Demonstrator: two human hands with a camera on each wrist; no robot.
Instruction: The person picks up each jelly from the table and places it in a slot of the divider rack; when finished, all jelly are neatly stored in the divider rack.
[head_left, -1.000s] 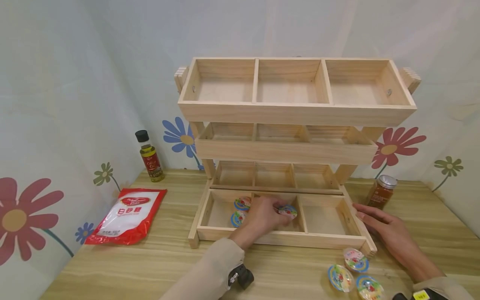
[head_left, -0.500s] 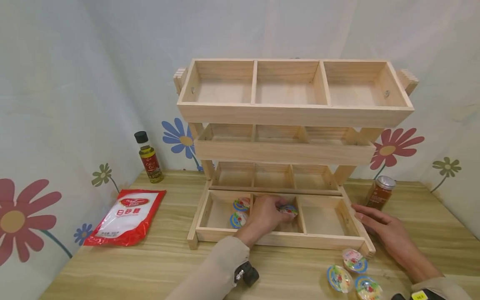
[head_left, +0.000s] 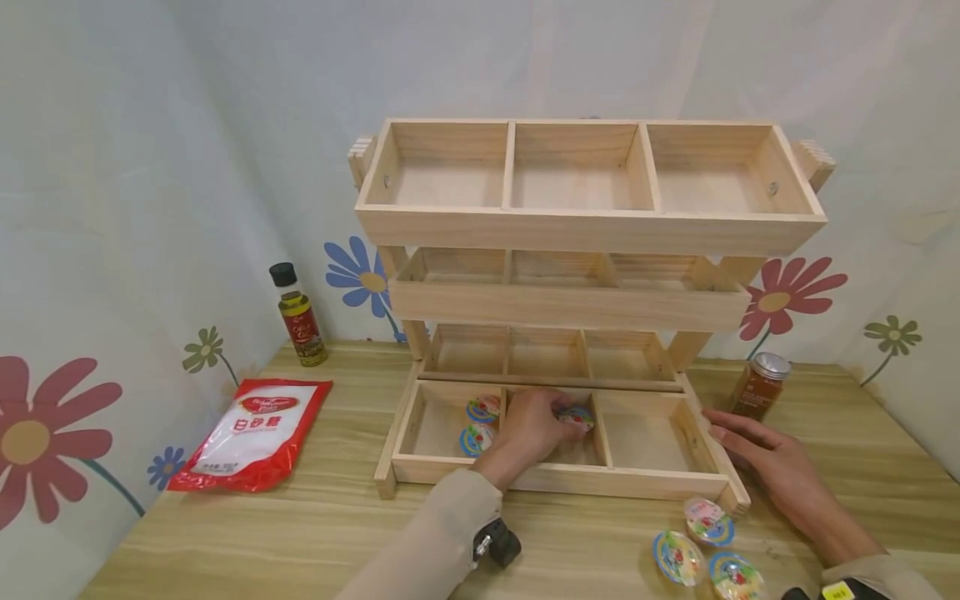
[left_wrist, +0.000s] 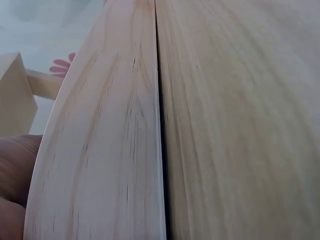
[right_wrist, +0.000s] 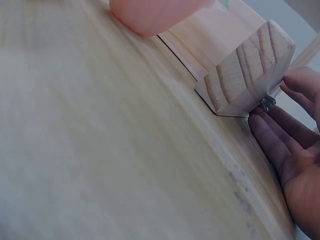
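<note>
A wooden tiered rack [head_left: 589, 227] stands on the table, each tier split into three compartments. My left hand [head_left: 531, 429] reaches into the middle compartment of the lowest tray [head_left: 660, 429], thumb and fingers pinching a small jelly cup [head_left: 576, 417] with a printed lid. To its left, two more cups, one a jelly cup [head_left: 478, 439], lie in the left compartment. My right hand [head_left: 780, 467] touches the rack's right side with fingers extended, beside the wooden foot [right_wrist: 245, 75] in the right wrist view. In the left wrist view the tray's front board [left_wrist: 105, 130] hides most of the left hand.
Several jelly cups are about, three on the table in front, including one jelly cup [head_left: 678, 557]. A capped jar [head_left: 759, 387] stands behind the right hand. At left are an oil bottle [head_left: 298, 317] and a red-and-white sugar bag [head_left: 253, 433]. A flowered cloth backs the table.
The left forearm has shifted slightly right while the hand stays in the middle compartment with the cup. My right hand keeps its place against the rack.
</note>
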